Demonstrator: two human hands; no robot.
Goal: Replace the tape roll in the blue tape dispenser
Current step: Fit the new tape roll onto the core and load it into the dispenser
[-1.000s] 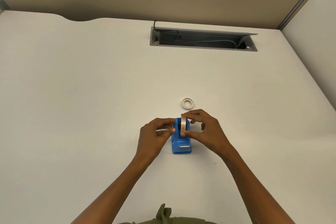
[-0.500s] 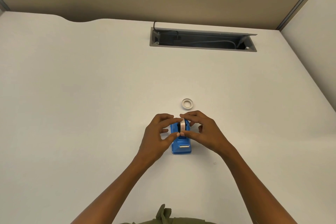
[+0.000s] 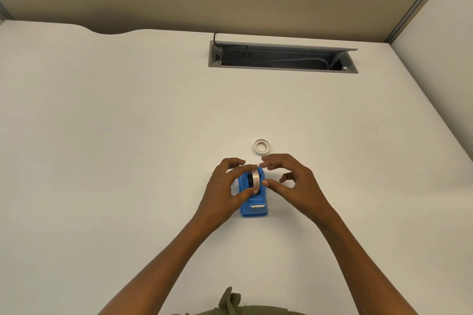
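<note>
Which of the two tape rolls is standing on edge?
The tape roll in the blue dispenser, pinched by the left hand, stands on edge. The other roll lies flat on the desk behind it.

No text, label, brand or number is readable anywhere: the blue tape dispenser [image 3: 253,199] and tabletop [image 3: 128,135] look unmarked.

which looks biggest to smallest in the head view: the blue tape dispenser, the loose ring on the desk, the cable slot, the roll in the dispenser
1. Cable slot, largest though farthest away.
2. Blue tape dispenser, partly hidden by the hands.
3. Loose ring and roll in the dispenser: too alike to rank, since the roll stands edge-on and fingers cover part of it.
</note>
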